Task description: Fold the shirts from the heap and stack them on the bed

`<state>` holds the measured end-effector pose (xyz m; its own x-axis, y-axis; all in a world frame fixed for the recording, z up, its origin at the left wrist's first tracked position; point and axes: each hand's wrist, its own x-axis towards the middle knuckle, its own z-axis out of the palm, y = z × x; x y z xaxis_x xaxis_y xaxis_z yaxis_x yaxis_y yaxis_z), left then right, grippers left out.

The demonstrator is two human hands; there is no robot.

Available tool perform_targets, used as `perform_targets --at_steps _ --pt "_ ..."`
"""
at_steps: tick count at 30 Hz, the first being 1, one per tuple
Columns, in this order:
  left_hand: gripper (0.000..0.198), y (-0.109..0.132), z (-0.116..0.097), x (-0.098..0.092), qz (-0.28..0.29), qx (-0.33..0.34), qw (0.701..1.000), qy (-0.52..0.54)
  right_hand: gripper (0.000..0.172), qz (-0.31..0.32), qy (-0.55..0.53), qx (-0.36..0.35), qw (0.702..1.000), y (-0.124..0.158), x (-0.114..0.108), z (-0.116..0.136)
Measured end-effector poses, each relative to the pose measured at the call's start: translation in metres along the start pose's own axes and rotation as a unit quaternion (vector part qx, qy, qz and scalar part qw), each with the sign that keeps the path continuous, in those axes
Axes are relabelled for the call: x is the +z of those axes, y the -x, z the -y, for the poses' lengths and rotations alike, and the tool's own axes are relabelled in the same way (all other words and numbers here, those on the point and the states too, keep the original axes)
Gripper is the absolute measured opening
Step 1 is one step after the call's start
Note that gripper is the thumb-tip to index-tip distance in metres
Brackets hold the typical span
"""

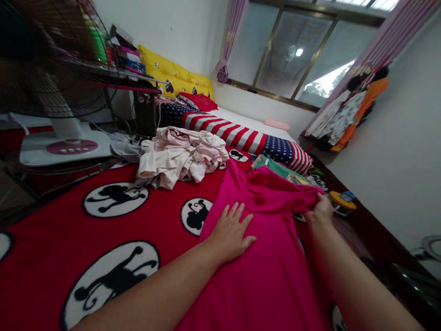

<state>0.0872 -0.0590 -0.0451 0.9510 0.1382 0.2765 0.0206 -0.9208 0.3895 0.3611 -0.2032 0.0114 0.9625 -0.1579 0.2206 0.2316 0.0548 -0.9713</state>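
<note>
A bright pink garment, long like a dress, lies spread over the red blanket with its neck end away from me. My left hand rests flat on its upper left part, fingers stretched out. At the far right corner of the garment my right hand is closed on the cloth, pulling that corner outward. The pink fabric is bunched and wrinkled between the two hands. Just beyond it lies a folded green garment with a dark and gold print. To the left sits a heap of pale pink and cream clothes.
The red blanket bears black monkey figures in white ovals. An electric fan stands at left. Behind are a bed with a stars-and-stripes cover and yellow cushions. A yellow stool and hanging clothes are at right.
</note>
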Motion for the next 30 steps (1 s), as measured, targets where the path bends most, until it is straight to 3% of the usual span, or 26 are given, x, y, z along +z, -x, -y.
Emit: perform_targets --at_steps 4,8,11,14,18,21,23,26,30 --pt "0.059 -0.001 0.002 -0.004 -0.031 -0.018 0.998 0.052 0.01 0.051 0.045 -0.052 0.996 0.021 0.041 0.023" --pt "0.051 -0.001 0.009 -0.005 -0.061 -0.016 0.993 0.101 0.021 0.228 0.108 -0.067 0.965 0.069 0.08 0.029" --pt "0.046 -0.001 0.014 -0.004 -0.083 -0.006 0.987 0.135 0.032 0.342 0.135 -0.052 0.929 0.098 0.078 0.036" --pt "0.044 -0.002 0.017 -0.005 -0.093 0.005 0.984 0.152 0.038 0.377 0.152 -0.046 0.913 0.107 0.035 0.05" --pt "0.043 -0.004 0.018 -0.006 -0.098 0.017 0.982 0.16 0.041 0.377 0.266 -0.018 0.887 0.111 -0.063 0.06" --pt "0.042 -0.005 0.018 -0.005 -0.1 0.025 0.982 0.157 0.039 0.4 0.373 -0.026 0.837 0.131 -0.136 0.057" --pt "0.043 -0.005 0.018 -0.003 -0.1 0.024 0.984 0.148 0.038 0.411 0.436 -0.042 0.799 0.154 -0.173 0.055" --pt "0.048 -0.008 0.018 -0.002 -0.098 -0.001 0.988 0.122 0.035 0.403 0.503 -0.041 0.764 0.191 -0.207 0.054" --pt "0.062 -0.023 0.016 -0.011 -0.065 -0.039 0.996 0.051 0.016 0.381 0.533 -0.057 0.753 0.224 -0.225 0.051"
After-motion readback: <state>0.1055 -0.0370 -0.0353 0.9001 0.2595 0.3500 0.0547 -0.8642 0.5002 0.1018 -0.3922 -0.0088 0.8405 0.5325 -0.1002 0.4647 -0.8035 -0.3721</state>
